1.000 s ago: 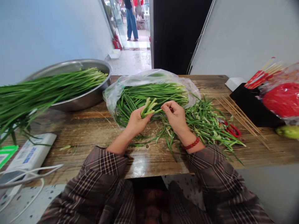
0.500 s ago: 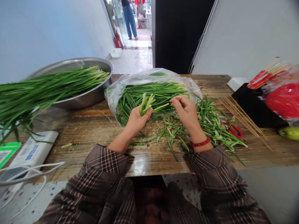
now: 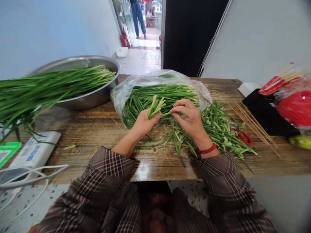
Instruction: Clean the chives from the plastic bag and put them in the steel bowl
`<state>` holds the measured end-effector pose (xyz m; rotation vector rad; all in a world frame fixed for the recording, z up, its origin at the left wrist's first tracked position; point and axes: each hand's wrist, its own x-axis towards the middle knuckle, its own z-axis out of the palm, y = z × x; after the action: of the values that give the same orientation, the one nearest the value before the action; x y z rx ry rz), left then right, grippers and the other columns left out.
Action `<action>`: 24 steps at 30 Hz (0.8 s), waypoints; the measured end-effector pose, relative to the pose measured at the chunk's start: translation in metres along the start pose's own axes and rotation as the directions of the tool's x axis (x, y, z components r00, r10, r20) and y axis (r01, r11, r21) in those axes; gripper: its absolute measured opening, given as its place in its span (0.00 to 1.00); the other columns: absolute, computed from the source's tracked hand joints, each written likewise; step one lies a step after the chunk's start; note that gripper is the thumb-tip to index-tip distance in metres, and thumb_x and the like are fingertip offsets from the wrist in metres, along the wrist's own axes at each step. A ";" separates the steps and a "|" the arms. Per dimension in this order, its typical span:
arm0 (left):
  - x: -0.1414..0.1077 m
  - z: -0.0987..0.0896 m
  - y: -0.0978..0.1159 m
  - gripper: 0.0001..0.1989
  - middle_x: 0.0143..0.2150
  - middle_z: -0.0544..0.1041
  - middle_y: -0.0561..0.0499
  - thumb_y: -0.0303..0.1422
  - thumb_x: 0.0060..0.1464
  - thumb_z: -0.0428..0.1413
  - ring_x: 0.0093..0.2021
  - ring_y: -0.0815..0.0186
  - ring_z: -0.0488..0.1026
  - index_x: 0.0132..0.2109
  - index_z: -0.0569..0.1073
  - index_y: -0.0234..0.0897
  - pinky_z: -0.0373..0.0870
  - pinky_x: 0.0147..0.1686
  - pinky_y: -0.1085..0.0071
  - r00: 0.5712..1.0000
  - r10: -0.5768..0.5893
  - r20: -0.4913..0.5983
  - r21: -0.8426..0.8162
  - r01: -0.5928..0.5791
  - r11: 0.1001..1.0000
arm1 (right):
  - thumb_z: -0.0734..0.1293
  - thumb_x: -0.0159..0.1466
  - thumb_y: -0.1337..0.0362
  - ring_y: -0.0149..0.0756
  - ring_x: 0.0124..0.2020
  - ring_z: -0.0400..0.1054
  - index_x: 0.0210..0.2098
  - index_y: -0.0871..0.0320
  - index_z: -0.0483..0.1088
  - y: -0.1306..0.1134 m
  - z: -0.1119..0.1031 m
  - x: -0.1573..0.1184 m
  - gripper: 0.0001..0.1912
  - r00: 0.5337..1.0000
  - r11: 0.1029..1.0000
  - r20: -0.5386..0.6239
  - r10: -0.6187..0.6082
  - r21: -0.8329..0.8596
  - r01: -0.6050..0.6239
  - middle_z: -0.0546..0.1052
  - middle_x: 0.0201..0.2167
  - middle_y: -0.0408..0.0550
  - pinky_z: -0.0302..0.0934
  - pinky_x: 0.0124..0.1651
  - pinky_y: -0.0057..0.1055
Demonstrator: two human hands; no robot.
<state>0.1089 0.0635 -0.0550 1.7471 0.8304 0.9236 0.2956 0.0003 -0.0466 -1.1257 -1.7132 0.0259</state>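
My left hand point(image 3: 145, 124) is closed around a small bunch of garlic chives point(image 3: 156, 106), their pale stem ends sticking up above the thumb. One chive stem points out sideways from that bunch towards my right hand point(image 3: 188, 118). Thumb and forefinger of the right hand come together at this stem's tip. Just behind both hands, more garlic chives point(image 3: 162, 92) lie in an open clear plastic bag point(image 3: 119, 95). Beneath and beside my right wrist spreads a heap of loose chive trimmings point(image 3: 216, 126).
A steel basin point(image 3: 89, 102) with long chives overhanging it stands at left, near a white power strip point(image 3: 36, 149) and cables. To the right are red-handled scissors point(image 3: 245, 138), thin wooden skewers point(image 3: 257, 126) and a black box point(image 3: 267, 113). Someone stands beyond the doorway.
My right hand has moved left and slightly down, bringing its fingertips to the protruding stem. The left hand keeps its bunch. The whole view has shifted slightly.
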 end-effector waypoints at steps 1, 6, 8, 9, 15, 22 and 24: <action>0.000 0.000 0.000 0.20 0.19 0.63 0.55 0.45 0.53 0.59 0.20 0.72 0.58 0.23 0.65 0.38 0.52 0.20 0.73 1.000 -0.007 0.003 -0.008 0.007 1.000 | 0.66 0.64 0.66 0.38 0.43 0.69 0.35 0.51 0.75 0.000 0.000 -0.001 0.06 1.000 1.000 0.003 -0.007 -0.029 0.007 0.75 0.39 0.47 0.63 0.47 0.40; 0.001 0.000 0.001 0.19 0.19 0.63 0.55 0.44 0.53 0.59 0.20 0.72 0.57 0.23 0.64 0.38 0.51 0.20 0.73 0.999 -0.042 0.021 -0.054 0.043 0.998 | 0.66 0.64 0.66 0.40 0.43 0.68 0.34 0.48 0.76 -0.004 0.001 -0.005 0.07 0.996 0.986 -0.057 -0.072 -0.156 0.062 0.77 0.40 0.46 0.63 0.46 0.42; 0.001 0.000 0.001 0.19 0.18 0.62 0.56 0.44 0.53 0.59 0.20 0.73 0.56 0.23 0.64 0.38 0.50 0.20 0.73 0.999 -0.051 0.012 -0.079 0.052 0.996 | 0.66 0.63 0.65 0.39 0.42 0.69 0.34 0.48 0.76 -0.007 0.002 -0.005 0.07 0.993 0.982 -0.067 -0.092 -0.170 0.079 0.78 0.40 0.45 0.63 0.47 0.43; 0.001 0.000 0.001 0.19 0.18 0.62 0.56 0.44 0.53 0.59 0.20 0.73 0.56 0.23 0.64 0.38 0.50 0.20 0.73 0.998 -0.058 0.004 -0.090 0.058 0.994 | 0.66 0.63 0.65 0.39 0.42 0.70 0.34 0.47 0.76 -0.009 0.002 -0.005 0.07 0.994 0.983 -0.064 -0.093 -0.163 0.081 0.79 0.39 0.45 0.63 0.47 0.43; 0.005 -0.005 -0.004 0.20 0.18 0.58 0.58 0.43 0.52 0.59 0.19 0.74 0.53 0.24 0.60 0.38 0.49 0.20 0.73 0.990 -0.120 -0.071 -0.215 0.102 0.971 | 0.67 0.63 0.64 0.38 0.40 0.71 0.33 0.50 0.75 -0.013 -0.003 -0.001 0.05 0.990 0.997 -0.137 -0.024 -0.070 0.014 0.79 0.35 0.45 0.64 0.47 0.42; 0.005 -0.011 -0.004 0.18 0.20 0.62 0.57 0.45 0.54 0.58 0.22 0.74 0.57 0.26 0.66 0.35 0.52 0.23 0.74 0.994 -0.103 -0.028 -0.234 0.094 0.968 | 0.64 0.65 0.61 0.38 0.40 0.71 0.26 0.54 0.75 0.006 -0.007 -0.003 0.12 0.990 0.993 0.120 0.080 -0.096 -0.069 0.78 0.35 0.48 0.64 0.47 0.41; 0.003 -0.011 0.001 0.18 0.20 0.63 0.57 0.45 0.51 0.60 0.22 0.74 0.57 0.28 0.67 0.35 0.53 0.23 0.74 0.993 -0.114 -0.020 -0.232 0.106 0.967 | 0.65 0.64 0.62 0.41 0.43 0.71 0.25 0.55 0.74 0.010 -0.003 -0.005 0.12 0.986 0.983 0.132 0.103 -0.166 -0.081 0.78 0.39 0.50 0.63 0.49 0.44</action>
<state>0.1012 0.0706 -0.0511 1.4744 0.7990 0.9374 0.3043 0.0012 -0.0543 -1.3493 -1.8113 0.0262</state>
